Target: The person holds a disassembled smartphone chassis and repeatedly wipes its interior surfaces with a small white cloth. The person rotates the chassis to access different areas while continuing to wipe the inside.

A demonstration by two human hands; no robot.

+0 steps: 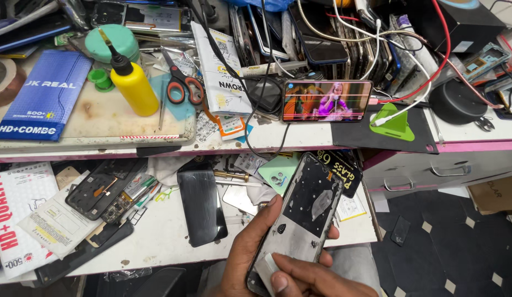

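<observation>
The left hand (250, 247) is cupping a stripped phone frame (303, 217) from below, its thumb lying along the left edge and its fingertips showing at the right edge, so the frame is being gripped firmly across its width. The right hand (316, 278) is coming in from the lower right, its thumb pressing down on a small pale pad (267, 265) at the frame's bottom end; whether the other fingers are closing on it I cannot tell. The frame is tilting up and away, hanging just in front of the lower white shelf (168, 242) rather than resting on it. Doing this well probably means keeping the pressure flat and the holding hand steady, since the frame looks thin. Just to the left a black glass panel (201, 206) is lying on the shelf, with an opened phone body (102, 192) further left. Above, on the cluttered worktop, a phone playing video (327, 100), scissors (182, 82) and a yellow bottle (132, 82) are sitting well apart from the hands. Open room lies to the right, over the dark tiled floor (448, 242).
</observation>
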